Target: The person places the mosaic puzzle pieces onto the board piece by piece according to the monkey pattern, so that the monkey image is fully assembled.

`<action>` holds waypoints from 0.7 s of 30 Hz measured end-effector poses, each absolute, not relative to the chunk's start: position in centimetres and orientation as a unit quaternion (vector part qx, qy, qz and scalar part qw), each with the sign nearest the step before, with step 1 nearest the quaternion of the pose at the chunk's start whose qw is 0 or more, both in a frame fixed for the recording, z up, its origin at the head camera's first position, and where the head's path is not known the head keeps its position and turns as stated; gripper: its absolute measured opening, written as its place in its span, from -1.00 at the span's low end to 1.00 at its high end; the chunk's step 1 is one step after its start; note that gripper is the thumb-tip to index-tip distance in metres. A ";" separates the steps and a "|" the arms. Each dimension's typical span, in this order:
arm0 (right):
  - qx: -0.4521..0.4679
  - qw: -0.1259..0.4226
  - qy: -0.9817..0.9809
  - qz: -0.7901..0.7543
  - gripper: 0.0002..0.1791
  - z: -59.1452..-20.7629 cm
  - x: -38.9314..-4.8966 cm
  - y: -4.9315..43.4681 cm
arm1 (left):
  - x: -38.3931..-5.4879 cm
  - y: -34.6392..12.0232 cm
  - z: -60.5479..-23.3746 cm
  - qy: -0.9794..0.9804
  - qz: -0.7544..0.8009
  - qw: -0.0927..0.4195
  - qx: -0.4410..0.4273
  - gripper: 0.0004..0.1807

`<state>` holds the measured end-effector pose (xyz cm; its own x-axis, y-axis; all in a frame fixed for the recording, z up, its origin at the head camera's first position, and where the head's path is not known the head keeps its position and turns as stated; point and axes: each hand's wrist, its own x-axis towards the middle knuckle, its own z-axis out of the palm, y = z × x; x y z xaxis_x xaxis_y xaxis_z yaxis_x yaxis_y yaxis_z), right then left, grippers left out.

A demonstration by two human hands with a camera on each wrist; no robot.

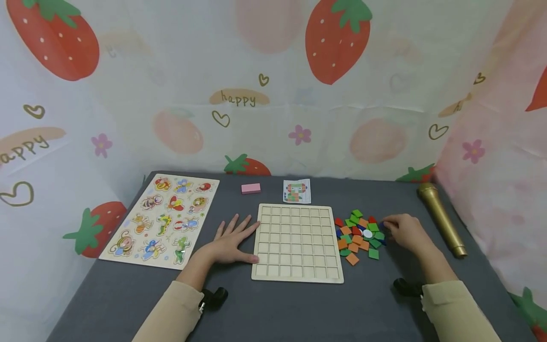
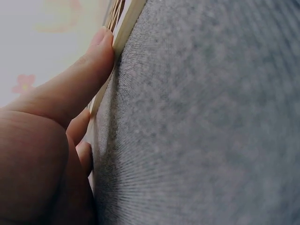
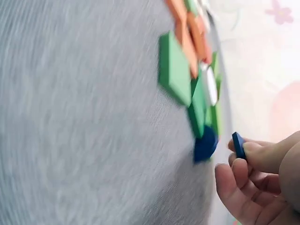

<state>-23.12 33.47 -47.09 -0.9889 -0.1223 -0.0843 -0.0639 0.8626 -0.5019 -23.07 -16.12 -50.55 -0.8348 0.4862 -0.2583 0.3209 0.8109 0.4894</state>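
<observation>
My left hand (image 1: 231,244) lies with fingers spread at the left side of a wooden grid board (image 1: 298,247). Its thumb and index fingertip touch the board's edge, and the thumb (image 2: 86,70) meets that edge in the left wrist view. Over at the right end of a pile of small coloured tiles, my right hand (image 1: 403,231) pinches a dark blue tile (image 3: 238,146) between thumb and fingers. Close below it, a blue rounded piece (image 3: 206,144) lies beside green tiles (image 3: 174,70). Orange tiles (image 1: 352,259), red ones and a white round piece (image 1: 367,233) share the pile.
A sticker-like animal board (image 1: 164,216) lies on the left. Behind the grid are a pink block (image 1: 250,188) and a small picture card (image 1: 297,191) with a coloured pattern. A gold cylinder (image 1: 442,221) lies at far right. Patterned curtain (image 1: 273,128) surrounds the grey table (image 1: 299,313).
</observation>
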 end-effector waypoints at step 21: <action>-0.071 0.005 0.925 -0.373 -0.70 -44.7 -22.2 27.1 | -22.9 -16.1 -50.8 0.932 0.230 0.176 0.218 0.13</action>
